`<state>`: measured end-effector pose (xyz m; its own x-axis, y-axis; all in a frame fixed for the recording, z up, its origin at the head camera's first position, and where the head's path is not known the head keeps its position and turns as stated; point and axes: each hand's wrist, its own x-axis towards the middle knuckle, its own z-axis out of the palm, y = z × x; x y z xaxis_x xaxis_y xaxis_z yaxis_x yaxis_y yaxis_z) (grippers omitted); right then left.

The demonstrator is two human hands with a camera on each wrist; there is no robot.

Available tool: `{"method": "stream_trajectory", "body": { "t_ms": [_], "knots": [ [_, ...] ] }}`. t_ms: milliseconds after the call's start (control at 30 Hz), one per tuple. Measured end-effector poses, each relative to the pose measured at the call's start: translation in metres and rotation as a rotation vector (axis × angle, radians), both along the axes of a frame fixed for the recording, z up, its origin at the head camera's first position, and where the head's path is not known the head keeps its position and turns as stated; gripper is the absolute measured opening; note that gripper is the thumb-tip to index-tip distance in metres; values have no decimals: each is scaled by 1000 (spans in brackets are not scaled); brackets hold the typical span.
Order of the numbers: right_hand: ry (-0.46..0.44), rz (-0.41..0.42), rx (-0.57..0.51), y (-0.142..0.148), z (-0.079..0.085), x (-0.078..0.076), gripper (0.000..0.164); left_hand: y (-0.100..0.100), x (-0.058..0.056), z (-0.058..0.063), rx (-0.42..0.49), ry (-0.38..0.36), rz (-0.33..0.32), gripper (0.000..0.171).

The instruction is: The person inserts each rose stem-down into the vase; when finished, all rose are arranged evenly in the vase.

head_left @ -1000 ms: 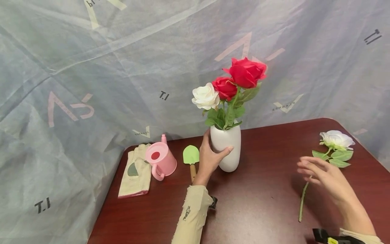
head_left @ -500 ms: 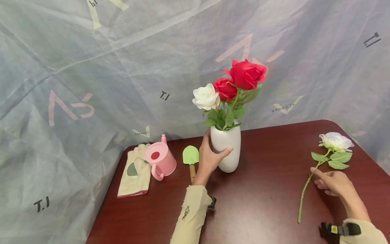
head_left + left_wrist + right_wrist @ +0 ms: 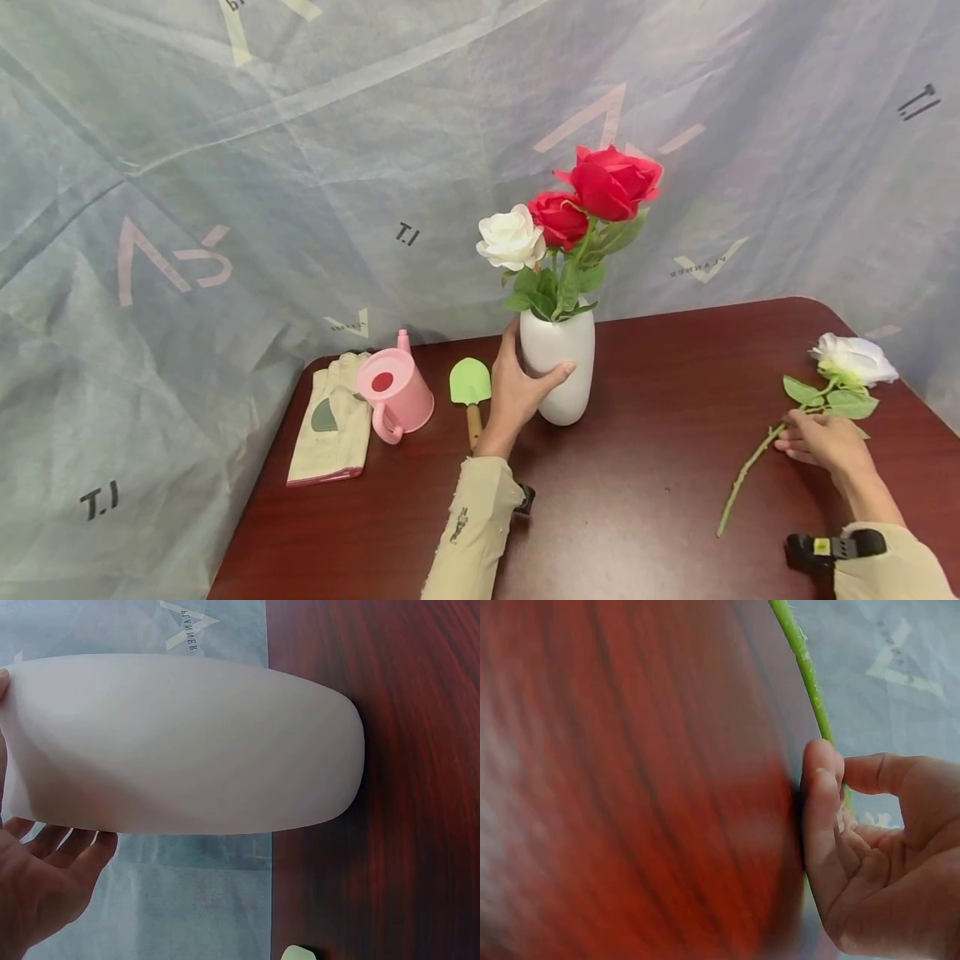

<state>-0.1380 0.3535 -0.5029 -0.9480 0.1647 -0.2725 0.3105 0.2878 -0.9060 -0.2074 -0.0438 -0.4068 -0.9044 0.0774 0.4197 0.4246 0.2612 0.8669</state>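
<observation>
A white vase (image 3: 561, 358) stands upright on the table, holding two red roses (image 3: 617, 182) and a white rose (image 3: 512, 237). My left hand (image 3: 519, 392) grips the vase's left side, thumb across its front; the left wrist view shows the fingers wrapped behind the smooth vase (image 3: 195, 750). At the right, my right hand (image 3: 828, 446) pinches the stem of another white rose (image 3: 855, 360) just below its leaves. In the right wrist view the thumb and fingers close on the green stem (image 3: 806, 667). The stem's cut end points toward the table's front.
Left of the vase lies a small trowel (image 3: 470, 383) with a green blade, partly behind the left forearm. Beyond it stand a pink watering can (image 3: 401, 396) and folded cream gloves (image 3: 333, 433). A grey cloth backdrop (image 3: 337, 167) hangs behind the dark red table (image 3: 637, 517).
My right hand has come down onto the loose white rose and pinched its stem. The rose has shifted slightly right and its stem has swung. The left hand stays on the vase.
</observation>
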Motion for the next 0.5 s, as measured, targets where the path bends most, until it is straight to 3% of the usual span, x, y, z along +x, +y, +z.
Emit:
{"method": "stream_trajectory", "body": {
  "t_ms": [100, 267, 400, 500],
  "knots": [
    [28, -6, -42, 5, -4, 4, 56, 1, -7, -11, -11, 1, 3, 90],
    [48, -64, -181, 9, -9, 12, 50, 1, -7, -15, -16, -2, -1, 89],
    [114, -135, -380, 10, -12, 15, 23, 0, -5, -11, -6, -9, 0, 89],
    [177, -158, -484, 10, -15, 18, 28, 1, 4, 4, 9, -8, -9, 86]
  ]
}}
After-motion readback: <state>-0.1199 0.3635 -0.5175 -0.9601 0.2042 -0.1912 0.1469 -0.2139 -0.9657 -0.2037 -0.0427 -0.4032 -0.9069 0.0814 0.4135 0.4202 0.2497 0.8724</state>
